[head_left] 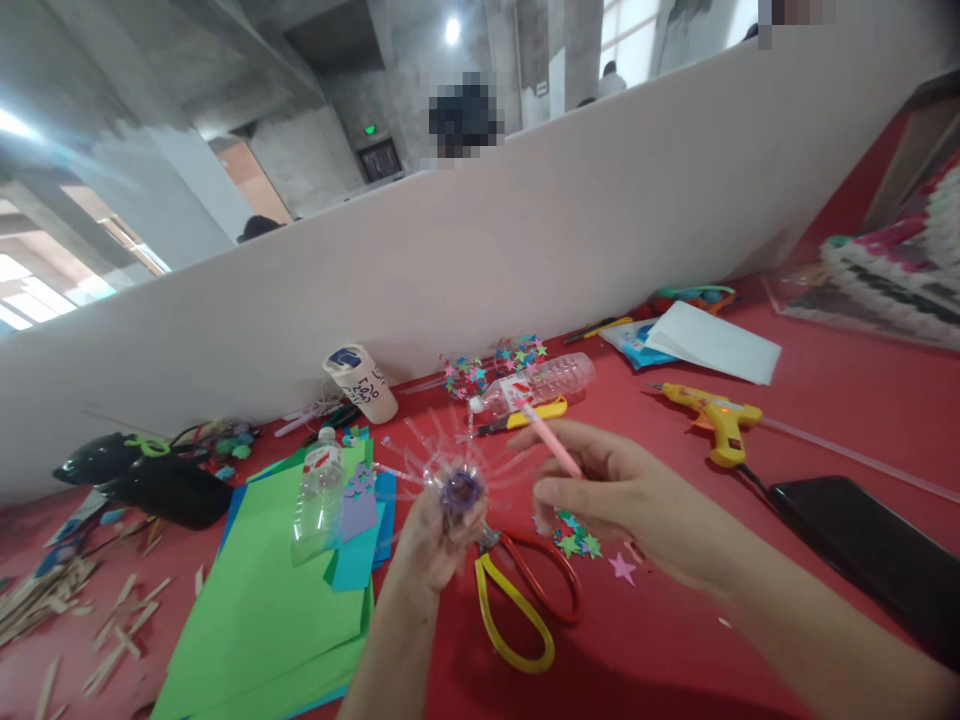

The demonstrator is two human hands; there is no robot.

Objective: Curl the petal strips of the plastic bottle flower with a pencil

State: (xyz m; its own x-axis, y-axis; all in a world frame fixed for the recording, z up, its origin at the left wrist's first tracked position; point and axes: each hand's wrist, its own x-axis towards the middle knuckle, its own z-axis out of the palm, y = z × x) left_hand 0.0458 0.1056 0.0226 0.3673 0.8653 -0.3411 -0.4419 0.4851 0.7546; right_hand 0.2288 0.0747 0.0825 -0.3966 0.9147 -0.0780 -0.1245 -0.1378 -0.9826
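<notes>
My left hand (442,540) is closed around the neck of a cut plastic bottle top (459,487), whose clear strips fan outward around a purple ring. A pink pen (553,440) rests between the fingers of my right hand (600,480), slightly right of the strips. Beneath my hands lie scissors (517,610) with one yellow and one red handle; their blades are partly hidden by my left hand. Small foam stars (577,540) are scattered below my right hand. Behind the strips, a yellow cutter (536,413) lies beside a clear bottle (555,380).
Green sheets (262,590) with another bottle (319,490) cover the left side. Wooden sticks (120,640) lie farther left. A yellow glue gun (712,415) and a black phone-like slab (862,540) are at right. A paper cup (360,380) leans near the white partition (465,270).
</notes>
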